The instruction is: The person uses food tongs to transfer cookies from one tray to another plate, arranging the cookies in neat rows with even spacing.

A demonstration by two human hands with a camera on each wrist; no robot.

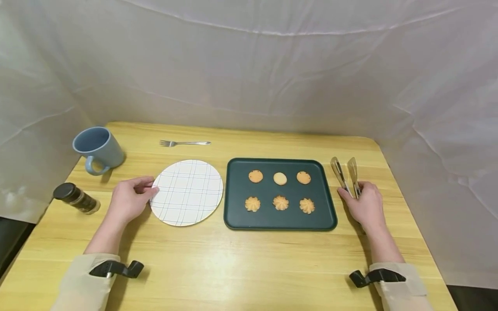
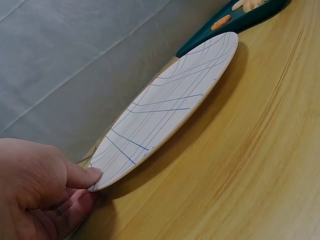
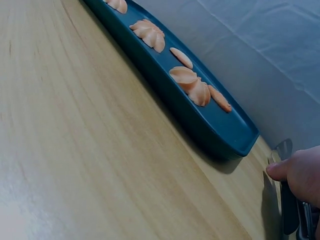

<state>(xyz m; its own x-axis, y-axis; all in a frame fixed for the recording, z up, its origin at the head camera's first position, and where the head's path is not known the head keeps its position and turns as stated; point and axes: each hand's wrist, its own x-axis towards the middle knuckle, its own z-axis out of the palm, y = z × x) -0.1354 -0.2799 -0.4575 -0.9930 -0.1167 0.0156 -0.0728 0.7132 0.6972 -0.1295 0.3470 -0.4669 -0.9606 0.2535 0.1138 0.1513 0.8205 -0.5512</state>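
My left hand [image 1: 130, 198] pinches the left rim of a white plate [image 1: 187, 193] with blue crossing lines, thumb on top and fingers beneath. In the left wrist view the plate [image 2: 160, 107] casts a shadow on the wood. At the right, my right hand [image 1: 365, 205] holds a pair of metal tongs [image 1: 353, 175], whose two arms stand spread and point away from me. Between the hands lies a dark green tray [image 1: 280, 220] with several cookies: smooth round ones such as this cookie [image 1: 280, 178] behind, and ridged, flower-shaped ones such as this cookie [image 1: 280, 202] in front.
A blue mug [image 1: 103, 149] stands at the back left, its handle toward me. Before it a dark-capped spice jar [image 1: 78, 199] is near the table's left edge. A fork [image 1: 184, 143] lies behind the plate. White cloth [image 1: 249, 77] encloses the wooden table [image 1: 241, 268].
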